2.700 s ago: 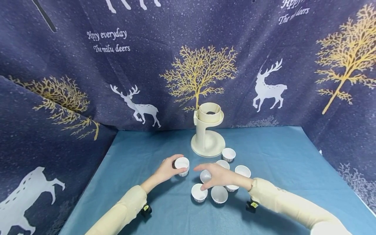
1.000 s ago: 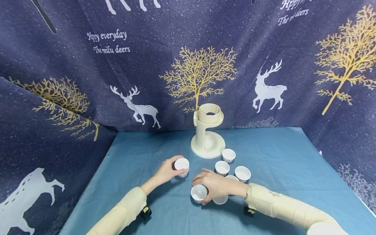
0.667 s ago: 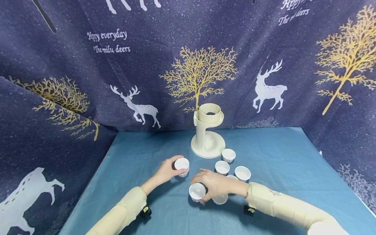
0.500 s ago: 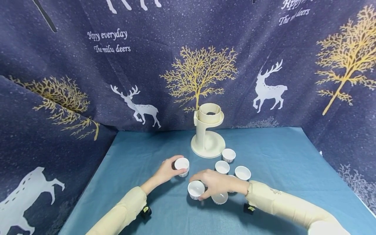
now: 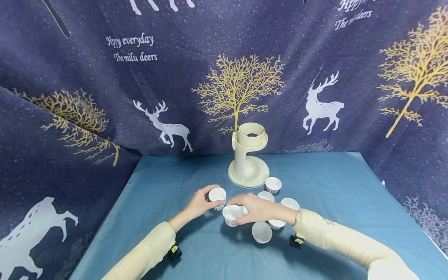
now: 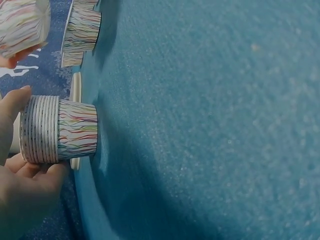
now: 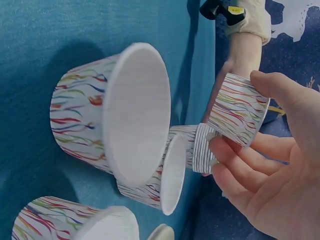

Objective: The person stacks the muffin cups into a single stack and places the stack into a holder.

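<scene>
Holding paper cup (image 5: pixel 232 213) upright, right hand (image 5: pixel 255 210)

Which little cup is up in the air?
The cup in the right hand. Its fingers pinch it above the table, beside the stack the left hand holds. The other cups stand on the cloth.

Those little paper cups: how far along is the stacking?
Done: the left hand grips a stack of cups; its many rims show in the left wrist view. In hand: the right hand holds one loose cup in its fingers, close beside the stack. Left: five single cups on the blue table, and the cream stand looks empty.
</scene>
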A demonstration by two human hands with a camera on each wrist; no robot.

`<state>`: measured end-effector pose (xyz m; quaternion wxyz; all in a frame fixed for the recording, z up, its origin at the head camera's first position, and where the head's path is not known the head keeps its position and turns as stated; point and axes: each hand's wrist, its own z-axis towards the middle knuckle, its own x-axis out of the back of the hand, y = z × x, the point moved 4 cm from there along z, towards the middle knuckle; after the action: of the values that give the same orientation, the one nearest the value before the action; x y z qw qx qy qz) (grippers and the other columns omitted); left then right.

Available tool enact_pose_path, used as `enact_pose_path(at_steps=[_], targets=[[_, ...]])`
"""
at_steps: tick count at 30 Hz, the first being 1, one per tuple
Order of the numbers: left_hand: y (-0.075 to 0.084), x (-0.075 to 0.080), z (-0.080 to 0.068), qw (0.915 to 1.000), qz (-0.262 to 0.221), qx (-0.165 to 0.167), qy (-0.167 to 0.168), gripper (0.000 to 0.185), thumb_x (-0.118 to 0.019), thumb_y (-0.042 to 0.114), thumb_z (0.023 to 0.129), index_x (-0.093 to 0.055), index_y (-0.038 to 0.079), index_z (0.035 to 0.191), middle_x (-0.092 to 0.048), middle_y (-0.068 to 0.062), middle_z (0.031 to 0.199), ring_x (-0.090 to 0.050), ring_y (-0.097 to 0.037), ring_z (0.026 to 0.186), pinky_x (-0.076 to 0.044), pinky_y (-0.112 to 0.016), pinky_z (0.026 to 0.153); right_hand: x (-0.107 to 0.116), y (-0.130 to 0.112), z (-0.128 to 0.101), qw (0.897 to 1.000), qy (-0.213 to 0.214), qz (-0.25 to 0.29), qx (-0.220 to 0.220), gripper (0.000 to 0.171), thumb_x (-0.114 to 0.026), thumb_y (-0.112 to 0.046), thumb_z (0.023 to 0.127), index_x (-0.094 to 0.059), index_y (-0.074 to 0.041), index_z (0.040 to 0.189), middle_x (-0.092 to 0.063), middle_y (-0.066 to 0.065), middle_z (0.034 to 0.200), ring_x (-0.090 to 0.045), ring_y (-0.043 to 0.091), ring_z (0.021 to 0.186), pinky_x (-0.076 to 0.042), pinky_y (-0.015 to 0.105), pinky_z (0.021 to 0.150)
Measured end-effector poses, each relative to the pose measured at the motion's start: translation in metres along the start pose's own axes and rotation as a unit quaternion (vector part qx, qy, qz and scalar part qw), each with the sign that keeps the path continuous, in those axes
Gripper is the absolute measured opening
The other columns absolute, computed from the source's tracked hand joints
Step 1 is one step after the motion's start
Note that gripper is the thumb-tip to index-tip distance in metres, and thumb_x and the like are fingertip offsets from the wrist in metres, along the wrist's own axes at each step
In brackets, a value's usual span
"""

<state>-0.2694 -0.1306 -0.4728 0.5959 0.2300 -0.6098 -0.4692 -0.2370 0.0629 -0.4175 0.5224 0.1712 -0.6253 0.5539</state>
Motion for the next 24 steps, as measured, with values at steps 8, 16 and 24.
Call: enact_pose_path(at_steps=[8,16,24], targets=[[0.002,0.001,0.0,0.9999,-0.013,0.0,-0.005,0.056,-0.076,0.013,0.083,-0.055,-0.001,0.132,-0.063,-0.018,0.124,-0.063,-0.031,0.111,-0.052,-0.034,0.089,0.009,0.005,0.008,1.0,0.027,-0.006,-0.01,0.043,-0.071,-0.032,0.086,-0.062,-0.013,0.123,-0.066,-0.001,0.115,-0.06,0.009,0.098,-0.05,0.025,0.081],[0.001,0.001,-0.001,0.9999,-0.007,0.007,-0.003,0.055,-0.075,0.01,0.083,-0.054,-0.001,0.133,-0.061,-0.018,0.127,-0.061,-0.032,0.114,-0.052,-0.038,0.092,0.018,0.009,0.016,0.999,0.036,-0.005,-0.027,0.047,-0.07,-0.029,0.086,-0.059,-0.009,0.128,-0.064,0.004,0.123,-0.06,0.015,0.11,-0.05,0.029,0.089],[0.002,0.0,-0.003,0.9998,-0.009,0.016,-0.001,0.056,-0.077,0.015,0.081,-0.056,0.004,0.132,-0.062,-0.016,0.126,-0.063,-0.03,0.112,-0.053,-0.04,0.088,0.022,0.013,0.026,0.999,0.039,0.0,-0.009,0.049,-0.068,-0.022,0.087,-0.055,-0.002,0.13,-0.063,0.009,0.126,-0.059,0.021,0.114,-0.048,0.036,0.096]])
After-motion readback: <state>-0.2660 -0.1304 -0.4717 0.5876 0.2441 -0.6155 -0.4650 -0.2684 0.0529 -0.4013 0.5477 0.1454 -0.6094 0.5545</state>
